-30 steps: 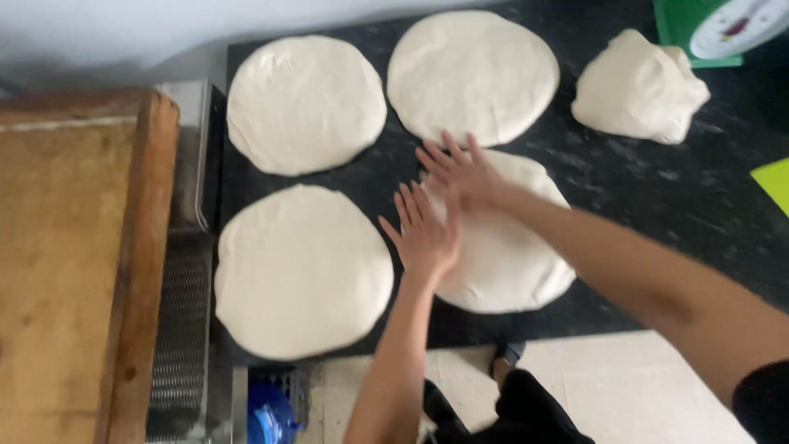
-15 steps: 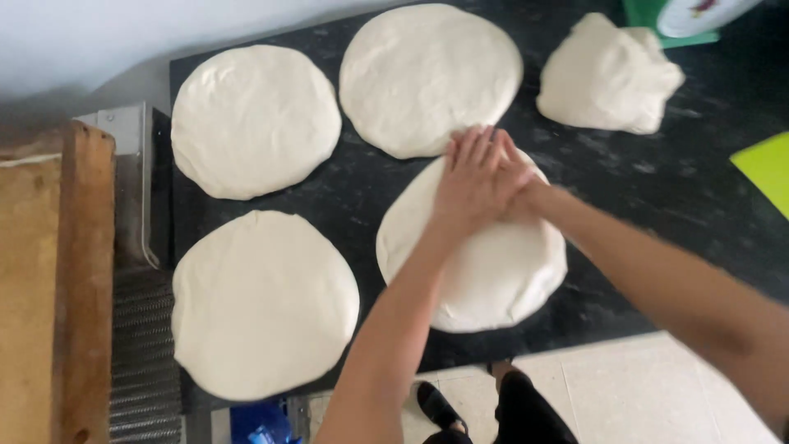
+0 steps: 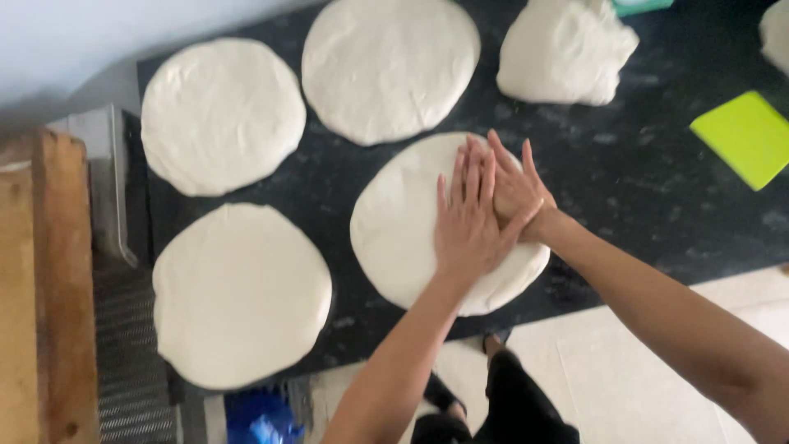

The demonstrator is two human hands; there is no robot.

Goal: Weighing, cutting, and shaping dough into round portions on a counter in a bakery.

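- The left hand [image 3: 466, 226] is lying flat and open, fingers together and stretched out, palm pressing down on the flattened dough round [image 3: 403, 226] near the front edge of the dark surface [image 3: 657, 189]; it is gripping nothing.
- The left forearm is rising from the bottom of the view, slanting up and to the right toward the round.
- The right hand [image 3: 514, 187] is also lying open and flat on the same round, fingers slightly spread, partly tucked under the left hand's fingers; it is clasping nothing either.
- The right forearm is coming in from the lower right corner, running diagonally up-left, so both arms are meeting over the round's right half.
- To the left, another dough disc [image 3: 240, 294] is lying close to the front edge.
- Farther back, two more discs [image 3: 222, 115] [image 3: 390, 66] are sitting side by side.
- A shaggy dough lump [image 3: 565, 51] is resting at the far right, with a lime-green scraper [image 3: 744, 136] lying well apart from it.
- A wooden board [image 3: 41, 296] is standing at the far left.
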